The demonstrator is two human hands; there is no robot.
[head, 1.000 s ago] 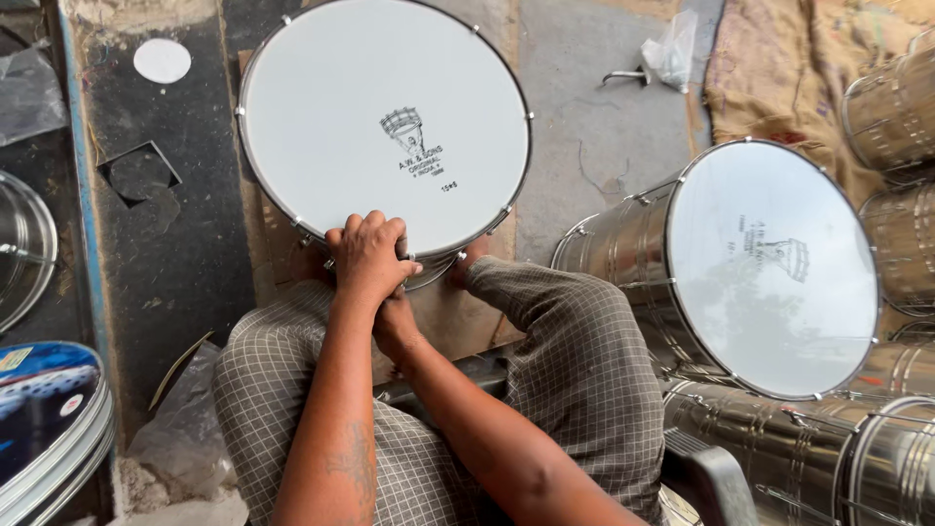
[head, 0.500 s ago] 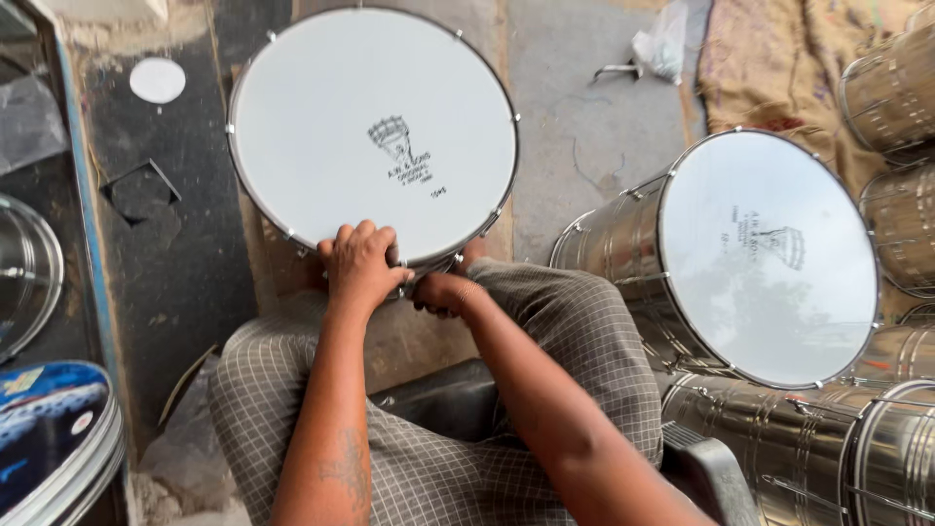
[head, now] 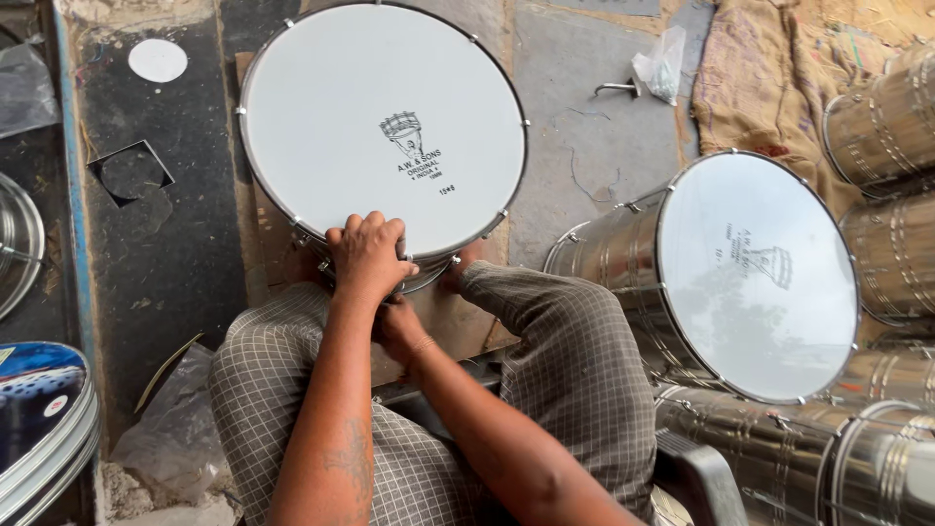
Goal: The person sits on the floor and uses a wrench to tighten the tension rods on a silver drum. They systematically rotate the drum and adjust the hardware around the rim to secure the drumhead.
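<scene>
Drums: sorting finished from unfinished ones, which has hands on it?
The flat-lying white-headed drum by the knees; left hand grips its near rim. Others stand untouched at right.

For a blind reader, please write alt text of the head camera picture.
A seated person's left hand grips the near rim of a white-headed drum, the right hand just beneath it. More metal drums lie at the right on the floor.
</scene>
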